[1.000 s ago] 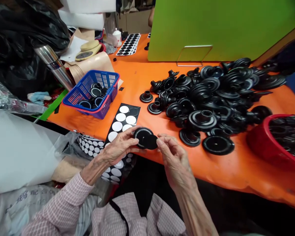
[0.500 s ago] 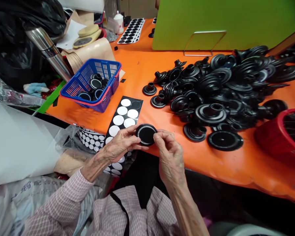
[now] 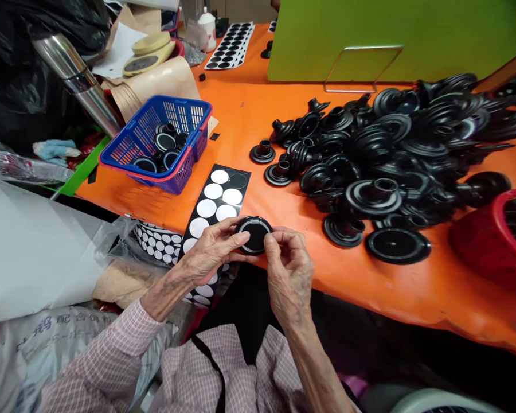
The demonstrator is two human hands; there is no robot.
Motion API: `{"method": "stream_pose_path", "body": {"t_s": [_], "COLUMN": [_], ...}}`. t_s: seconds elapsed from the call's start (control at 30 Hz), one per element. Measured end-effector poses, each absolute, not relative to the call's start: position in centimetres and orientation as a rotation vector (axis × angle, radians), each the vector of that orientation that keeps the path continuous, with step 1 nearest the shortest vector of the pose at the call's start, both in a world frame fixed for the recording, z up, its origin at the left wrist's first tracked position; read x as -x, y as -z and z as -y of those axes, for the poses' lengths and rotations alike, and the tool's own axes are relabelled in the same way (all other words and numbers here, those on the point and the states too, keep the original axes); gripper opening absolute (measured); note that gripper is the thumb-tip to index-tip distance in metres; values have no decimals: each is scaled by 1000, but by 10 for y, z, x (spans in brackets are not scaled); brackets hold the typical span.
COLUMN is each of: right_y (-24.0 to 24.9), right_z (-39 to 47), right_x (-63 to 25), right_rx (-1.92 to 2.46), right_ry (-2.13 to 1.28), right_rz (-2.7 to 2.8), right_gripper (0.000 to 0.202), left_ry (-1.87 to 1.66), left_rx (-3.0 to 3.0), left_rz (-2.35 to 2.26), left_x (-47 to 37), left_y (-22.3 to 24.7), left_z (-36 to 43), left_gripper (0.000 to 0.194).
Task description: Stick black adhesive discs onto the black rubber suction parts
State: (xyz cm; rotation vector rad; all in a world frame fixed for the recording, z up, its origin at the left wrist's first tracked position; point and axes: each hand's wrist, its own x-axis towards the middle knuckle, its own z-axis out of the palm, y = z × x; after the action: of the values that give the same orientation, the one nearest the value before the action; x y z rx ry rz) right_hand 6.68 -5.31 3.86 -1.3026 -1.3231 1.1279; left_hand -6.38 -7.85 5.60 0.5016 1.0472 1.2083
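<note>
My left hand (image 3: 212,249) grips a round black suction cup (image 3: 254,236) by its left side, thumb on its face and fingers behind. The disc's flat face, with a pale ring near the rim, is turned up toward me. Fingers curled, my right hand (image 3: 289,267) pinches at the disc's right edge, thumb tip on the rim. Just left of the disc, partly under my left hand, a black strip with round white stickers (image 3: 206,207) hangs over the table edge.
A blue basket (image 3: 189,160) at left holds several black discs. A large heap of black suction cups (image 3: 370,143) covers the right of the orange table (image 3: 236,132). A red basket (image 3: 477,241) stands far right, a green board (image 3: 339,28) behind. A steel flask (image 3: 77,80) leans at left.
The left thumb has slid further onto the disc's face. My right hand has shifted slightly left, its thumb now further over the rim. The view has tilted slightly.
</note>
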Motion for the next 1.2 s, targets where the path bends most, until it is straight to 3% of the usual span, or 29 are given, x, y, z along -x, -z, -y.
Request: {"method": "stream_pose_path", "body": {"t_s": [0.43, 0.6, 0.77, 0.97, 1.07, 1.2], "right_y": [-30, -32, -47, -110, -116, -59], "right_z": [57, 51, 24, -24, -39, -35], "right_x": [-58, -66, -57, 32, 46, 17], "right_rx": [1286, 1294, 1123, 600, 547, 944], "right_ry": [-878, -1330, -1733, -1888, -1692, -1042], "right_rz": [1510, 1297, 1348, 1249, 1349, 1681], "right_gripper": [12, 28, 37, 34, 27, 21], "left_ry": [-1257, -1277, -1189, -1452, -1562, -1114], "left_rx": [-485, -483, -539, -852, -1057, -1101], "left_rz": [-1171, -1187, -1294, -1669, -1929, -1995], "left_x": [63, 65, 89, 165, 174, 149], "left_y": [-57, -60, -73, -162, -180, -122], "left_z": [81, 84, 76, 57, 66, 71], "left_gripper": [36, 39, 55, 55, 40, 31]}}
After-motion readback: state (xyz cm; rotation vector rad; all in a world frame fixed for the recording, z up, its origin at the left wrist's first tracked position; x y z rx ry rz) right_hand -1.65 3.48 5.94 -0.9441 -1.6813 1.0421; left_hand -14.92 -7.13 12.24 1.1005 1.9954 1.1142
